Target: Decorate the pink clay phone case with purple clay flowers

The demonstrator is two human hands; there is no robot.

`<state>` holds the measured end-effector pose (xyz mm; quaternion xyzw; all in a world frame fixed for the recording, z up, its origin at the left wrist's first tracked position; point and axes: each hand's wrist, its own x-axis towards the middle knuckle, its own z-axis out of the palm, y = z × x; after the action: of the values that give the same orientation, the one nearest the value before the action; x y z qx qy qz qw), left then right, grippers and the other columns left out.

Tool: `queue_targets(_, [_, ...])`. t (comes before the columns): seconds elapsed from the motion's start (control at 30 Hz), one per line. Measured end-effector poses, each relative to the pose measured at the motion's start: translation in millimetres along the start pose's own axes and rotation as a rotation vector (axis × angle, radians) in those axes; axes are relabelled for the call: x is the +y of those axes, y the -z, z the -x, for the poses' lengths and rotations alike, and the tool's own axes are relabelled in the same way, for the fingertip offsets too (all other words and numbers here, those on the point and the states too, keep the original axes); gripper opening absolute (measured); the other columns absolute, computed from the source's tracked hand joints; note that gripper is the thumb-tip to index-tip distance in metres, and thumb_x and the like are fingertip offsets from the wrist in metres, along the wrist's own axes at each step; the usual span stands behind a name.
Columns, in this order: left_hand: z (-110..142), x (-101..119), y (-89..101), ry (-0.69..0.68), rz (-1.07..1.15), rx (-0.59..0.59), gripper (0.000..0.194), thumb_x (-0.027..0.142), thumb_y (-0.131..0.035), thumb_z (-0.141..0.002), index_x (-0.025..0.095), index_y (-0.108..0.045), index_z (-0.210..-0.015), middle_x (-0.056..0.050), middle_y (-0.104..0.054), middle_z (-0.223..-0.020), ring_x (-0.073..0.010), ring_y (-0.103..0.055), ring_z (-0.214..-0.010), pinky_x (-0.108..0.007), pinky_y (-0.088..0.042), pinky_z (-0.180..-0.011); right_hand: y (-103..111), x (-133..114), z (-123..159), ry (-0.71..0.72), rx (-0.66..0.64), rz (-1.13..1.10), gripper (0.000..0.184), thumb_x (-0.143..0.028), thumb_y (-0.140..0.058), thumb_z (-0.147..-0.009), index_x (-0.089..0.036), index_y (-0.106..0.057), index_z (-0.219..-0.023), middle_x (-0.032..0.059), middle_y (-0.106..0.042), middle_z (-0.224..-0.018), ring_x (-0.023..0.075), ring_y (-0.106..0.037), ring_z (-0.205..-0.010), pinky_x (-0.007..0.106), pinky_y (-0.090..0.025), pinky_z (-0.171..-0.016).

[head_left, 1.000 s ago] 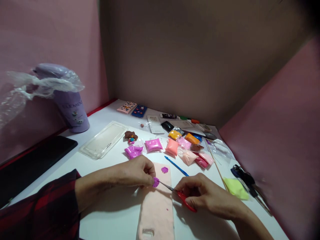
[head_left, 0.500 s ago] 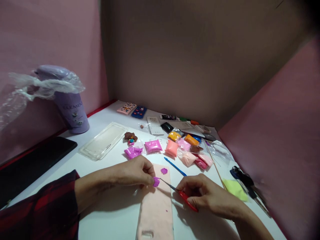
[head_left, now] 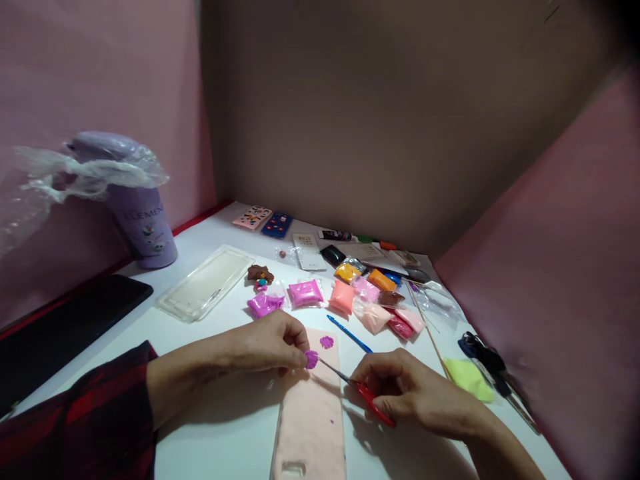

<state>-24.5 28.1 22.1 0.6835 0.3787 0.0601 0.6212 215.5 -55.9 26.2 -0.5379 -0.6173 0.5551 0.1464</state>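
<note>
Between the thumb and fingers of my left hand point(head_left: 273, 343) is a small purple clay flower point(head_left: 311, 360). My right hand point(head_left: 407, 387) is closed on red-handled scissors point(head_left: 373, 400), whose thin metal tips point left and meet the flower's edge. Both hands are above a phone case covered in pale pink clay point(head_left: 313, 413), with a rectangular camera opening at its near end. A second purple flower point(head_left: 327, 342) lies on the case's far end, and a tiny purple speck point(head_left: 331, 421) sits lower down on it.
Beyond my hands lie several clay packets point(head_left: 307, 293), a blue modelling tool point(head_left: 350, 333) and brown clay point(head_left: 261, 273). A clear plastic tray point(head_left: 205, 283), black phone point(head_left: 75, 333) and purple tumbler point(head_left: 147, 227) stand left. Yellow clay point(head_left: 469, 379) and a dark-handled tool point(head_left: 500, 380) lie right.
The purple flower in my left hand has turned slightly and moved up a little, with the scissor tips still at its edge. Both hands otherwise hold nearly the same position.
</note>
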Motion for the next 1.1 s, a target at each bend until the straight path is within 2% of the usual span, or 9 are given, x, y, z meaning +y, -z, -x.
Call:
queue_targets(0.6, [0.3, 0.3, -2.8, 0.0, 0.003, 0.002, 0.008, 0.02, -0.057, -0.062, 0.014, -0.057, -0.069, 0.004, -0.051, -0.054, -0.0089, -0.045, -0.046, -0.021, -0.033, -0.042, -1.2, -3.3, -1.0, -0.001, 0.0, 0.058, 0.021, -0.007, -0.055, -0.065, -0.016, -0.065, -0.082, -0.0033, -0.055, -0.06, 0.0106, -0.046, -0.057, 0.022, -0.034, -0.055])
queue_targets(0.83, [0.5, 1.5, -2.4, 0.012, -0.008, -0.003, 0.011, 0.022, -0.059, -0.063, 0.014, -0.058, -0.069, 0.004, -0.052, -0.055, -0.0091, -0.045, -0.047, -0.021, -0.034, -0.043, -0.1, -1.4, -1.1, 0.013, -0.007, 0.03, 0.016, -0.011, -0.055, -0.07, -0.017, -0.064, -0.082, -0.004, -0.052, -0.06, 0.0098, -0.042, -0.056, 0.022, -0.032, -0.054])
queue_targets(1.1, [-1.9, -1.6, 0.9, -0.021, -0.008, 0.013, 0.015, 0.027, -0.063, -0.065, 0.013, -0.06, -0.069, 0.003, -0.053, -0.056, -0.009, -0.046, -0.049, -0.02, -0.031, -0.045, -0.3, -1.7, 0.0, 0.003, -0.015, -0.001, 0.019, -0.009, -0.055, -0.067, -0.015, -0.064, -0.083, -0.0037, -0.052, -0.06, 0.0097, -0.043, -0.057, 0.022, -0.032, -0.054])
